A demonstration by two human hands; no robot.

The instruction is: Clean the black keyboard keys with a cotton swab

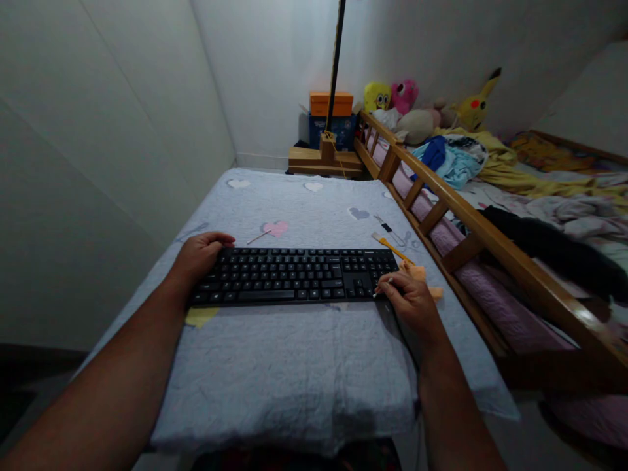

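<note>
A black keyboard [294, 278] lies flat across the cloth-covered table. My left hand [201, 258] is closed round its left end, thumb on top near the upper corner. My right hand [405, 294] pinches a thin white cotton swab [377, 292], its tip down at the lower keys of the number pad. Under and behind that hand, an orange cloth [436, 292] is partly hidden. Beyond the keyboard lies another cotton swab [258, 237]. To the right are a yellow-handled brush [395, 251] and a thin metal tool with a black band [386, 227], too small to name.
A wooden bed rail [441, 190] runs along the table's right side, with bedding and plush toys behind it. A dark cable [405, 340] trails toward the front edge. At the back stand an orange box [331, 103] and a dark pole [336, 59] on a wooden base.
</note>
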